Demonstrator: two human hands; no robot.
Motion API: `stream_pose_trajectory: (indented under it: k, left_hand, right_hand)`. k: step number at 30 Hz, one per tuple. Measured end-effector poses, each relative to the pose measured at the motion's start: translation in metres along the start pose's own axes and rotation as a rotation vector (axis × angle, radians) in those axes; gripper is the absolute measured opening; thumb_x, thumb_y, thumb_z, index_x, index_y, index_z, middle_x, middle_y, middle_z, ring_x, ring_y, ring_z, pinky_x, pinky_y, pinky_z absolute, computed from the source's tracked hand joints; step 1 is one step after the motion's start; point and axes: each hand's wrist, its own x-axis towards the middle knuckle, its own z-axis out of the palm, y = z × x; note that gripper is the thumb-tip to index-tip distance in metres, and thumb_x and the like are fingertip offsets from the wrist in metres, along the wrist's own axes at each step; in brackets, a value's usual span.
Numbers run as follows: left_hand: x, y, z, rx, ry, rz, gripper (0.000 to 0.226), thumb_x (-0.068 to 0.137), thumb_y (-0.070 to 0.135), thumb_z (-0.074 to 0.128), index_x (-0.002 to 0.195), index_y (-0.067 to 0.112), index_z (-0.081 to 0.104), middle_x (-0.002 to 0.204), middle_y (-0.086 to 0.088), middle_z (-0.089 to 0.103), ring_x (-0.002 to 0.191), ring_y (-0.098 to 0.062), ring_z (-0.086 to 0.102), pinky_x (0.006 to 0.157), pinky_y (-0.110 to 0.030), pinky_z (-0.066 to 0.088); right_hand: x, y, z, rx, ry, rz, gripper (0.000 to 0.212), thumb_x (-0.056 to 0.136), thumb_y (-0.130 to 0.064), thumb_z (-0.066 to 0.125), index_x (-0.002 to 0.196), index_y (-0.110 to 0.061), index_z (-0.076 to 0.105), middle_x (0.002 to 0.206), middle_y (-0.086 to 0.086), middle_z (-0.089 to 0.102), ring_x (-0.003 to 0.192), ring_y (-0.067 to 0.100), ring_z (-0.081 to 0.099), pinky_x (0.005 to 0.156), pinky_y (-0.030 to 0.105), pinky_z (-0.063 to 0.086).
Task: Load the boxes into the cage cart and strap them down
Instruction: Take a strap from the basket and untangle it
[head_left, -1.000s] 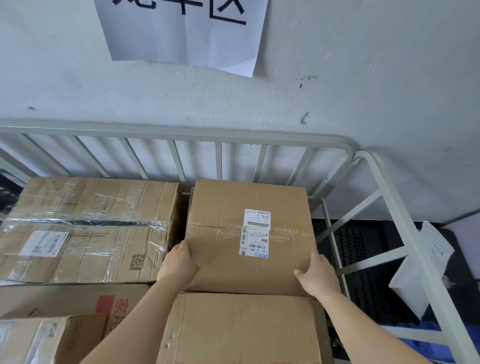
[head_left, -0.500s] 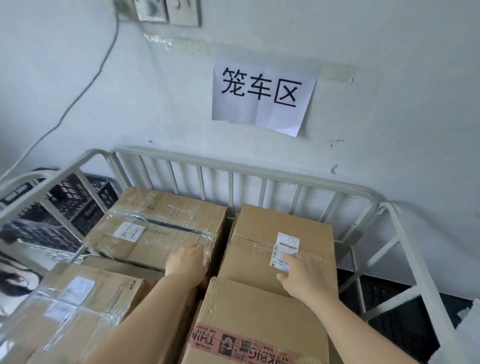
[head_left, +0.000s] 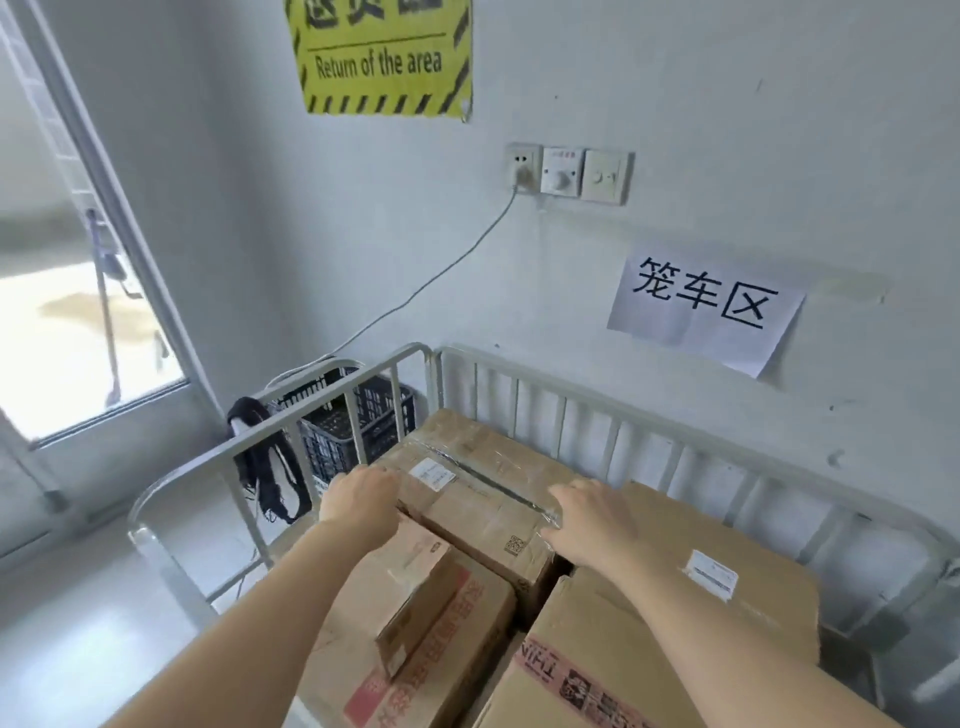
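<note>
Our left hand (head_left: 358, 499) and right hand (head_left: 587, 514) grip taped box (head_left: 483, 483) near corners; push evenly toward 12 o'clock, flush against cage cart (head_left: 563, 410) rail.

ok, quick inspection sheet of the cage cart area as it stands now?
Surface: cage cart, floor hidden under boxes.
Job's things: film-wrapped box back left; labelled box back right; red-taped box front right; small box on a red-printed box front left; black straps hang on the left rail, not over the load.
Clutter: black crate outside the left rail.
Hands: left hand and right hand on the film-wrapped box's near edge; grip unclear.
Cables: grey cable runs from the wall socket down behind the cart.
Surroundings: yellow sign, paper sign, window at left.
</note>
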Motion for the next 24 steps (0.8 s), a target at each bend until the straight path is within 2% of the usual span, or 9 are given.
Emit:
stream_pose_trajectory:
  k: [3,11,17,24]
  left_hand:
    - [-0.016,-0.043,-0.012,-0.009,0.026,-0.068,0.013,0.090,0.019,0.057,0.103,0.017,0.059,0.105,0.001,0.060,0.107,-0.021,0.057,0.085,-0.032,0.043]
    - [-0.035,-0.168,-0.024,-0.027,0.081,-0.185,0.006,0.086,0.016,0.055,0.089,0.018,0.059,0.095,0.001,0.062,0.093,-0.020,0.059,0.078,-0.031,0.048]
    - [-0.033,-0.272,-0.012,-0.007,0.103,-0.222,0.023,0.091,0.022,0.055,0.112,0.018,0.061,0.107,0.001,0.062,0.103,-0.020,0.057,0.088,-0.034,0.047]
    - [-0.016,-0.357,0.009,-0.039,0.042,-0.235,0.023,0.089,0.027,0.059,0.110,0.017,0.059,0.115,0.000,0.060,0.115,-0.022,0.053,0.093,-0.035,0.041]
  right_hand:
    - [0.014,-0.044,-0.012,-0.016,0.019,-0.069,0.054,0.091,-0.048,0.056,0.138,-0.021,0.047,0.136,0.002,0.052,0.128,0.023,0.045,0.102,0.039,0.044]
    - [0.053,-0.170,-0.025,-0.022,0.041,-0.189,0.053,0.092,-0.045,0.056,0.137,-0.020,0.047,0.133,0.004,0.053,0.124,0.024,0.048,0.098,0.037,0.043]
    - [0.091,-0.272,-0.022,-0.020,0.041,-0.203,0.052,0.091,-0.047,0.056,0.136,-0.020,0.049,0.134,0.003,0.054,0.125,0.025,0.049,0.101,0.040,0.044]
    - [0.140,-0.365,-0.008,-0.024,-0.008,-0.199,0.050,0.092,-0.047,0.054,0.134,-0.021,0.050,0.124,0.002,0.056,0.119,0.023,0.051,0.091,0.039,0.050]
